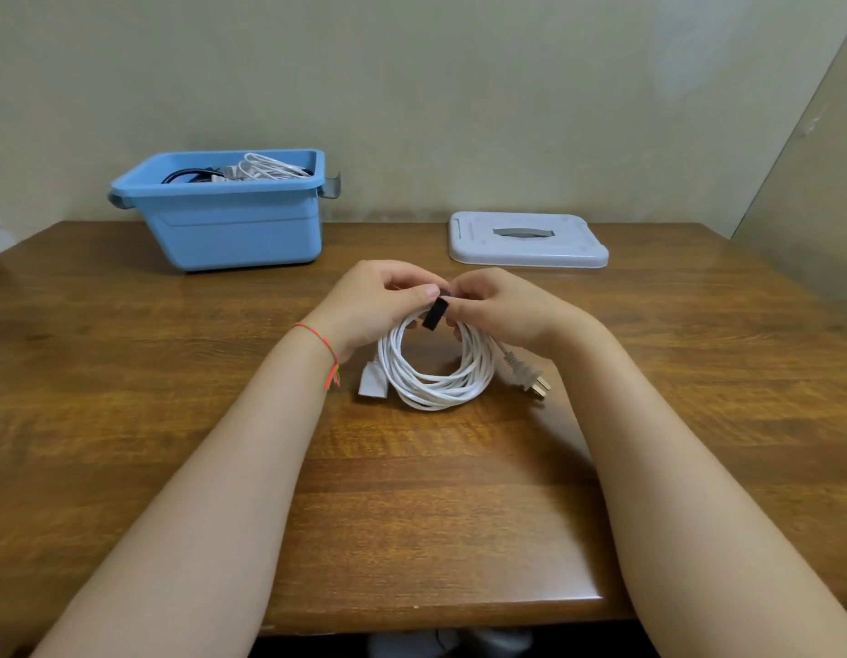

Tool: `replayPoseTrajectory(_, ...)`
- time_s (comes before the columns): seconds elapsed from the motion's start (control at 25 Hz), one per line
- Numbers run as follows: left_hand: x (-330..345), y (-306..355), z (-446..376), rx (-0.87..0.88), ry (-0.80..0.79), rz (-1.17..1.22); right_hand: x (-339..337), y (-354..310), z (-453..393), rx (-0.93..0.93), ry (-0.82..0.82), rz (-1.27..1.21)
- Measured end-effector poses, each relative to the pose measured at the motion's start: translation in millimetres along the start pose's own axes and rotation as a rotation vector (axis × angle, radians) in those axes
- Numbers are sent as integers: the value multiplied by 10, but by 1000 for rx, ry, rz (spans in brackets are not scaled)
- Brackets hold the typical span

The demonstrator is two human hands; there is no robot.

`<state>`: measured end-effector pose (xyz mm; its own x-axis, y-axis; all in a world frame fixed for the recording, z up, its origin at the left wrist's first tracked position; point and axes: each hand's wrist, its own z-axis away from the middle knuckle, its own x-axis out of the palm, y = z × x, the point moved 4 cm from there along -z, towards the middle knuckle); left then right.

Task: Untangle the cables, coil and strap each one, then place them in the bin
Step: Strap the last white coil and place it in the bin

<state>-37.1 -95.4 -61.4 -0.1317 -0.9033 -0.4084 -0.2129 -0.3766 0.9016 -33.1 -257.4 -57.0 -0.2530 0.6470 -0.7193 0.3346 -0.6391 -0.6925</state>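
White coil: cable (435,372) wound in several loops, lower part resting on the bench (459,491), upper part lifted between the hands.
Cable ends: flat white connector (373,383) lies on the bench just left of the coil; grey plug (528,375) with brass-coloured prongs lies just right of it.
Strap: short black strip (435,313) sits at the top of the coil, between the two thumbs; whether it is fully closed round the loops cannot be told.
Left hand (378,306): fingers curled round the top left of the coil, thumb tip pressed at the strap's upper end. Thin red-orange string (324,351) tied at the wrist.
Right hand (497,308): fingers curled round the top right of the coil, fingertips meeting the strap.
Hands: close together, touching at the strap, both clamped on the coil.
Bin (231,220): blue, open, grey handles, far left of bench by the wall, well apart from the coil. Holds white cables (269,168) and a black cable (186,175).
Lid (528,239): pale grey, flat on the bench, far right of centre, apart from the bin.
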Motion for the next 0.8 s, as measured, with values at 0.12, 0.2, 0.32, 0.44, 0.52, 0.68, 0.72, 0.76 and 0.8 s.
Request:
replayPoseTrajectory(0.12,18,2,18,-51,-41,146,60,76,10,35,-118,-238)
replayPoseTrajectory(0.2,46,12,35,-77,-76,198,107,137,-5,62,-198,-440)
replayPoseTrajectory(0.32,68,9,47,-115,-117,225,143,141,-19,103,-234,-523)
replayPoseTrajectory(0.44,68,-45,25,-153,-126,223,109,163,-38,149,-161,-439)
replayPoseTrajectory(0.52,63,-82,6,-181,-102,221,104,150,-41,165,-106,-350)
replayPoseTrajectory(0.68,70,-144,-19,-261,14,263,6,92,-62,122,153,-175)
replayPoseTrajectory(0.72,71,-165,-28,-286,41,286,-12,67,-65,93,170,-223)
replayPoseTrajectory(0.76,70,-183,-33,-309,66,307,-16,25,-55,59,154,-259)
replayPoseTrajectory(0.8,69,-197,-37,-326,87,316,-2,-20,-40,27,128,-263)
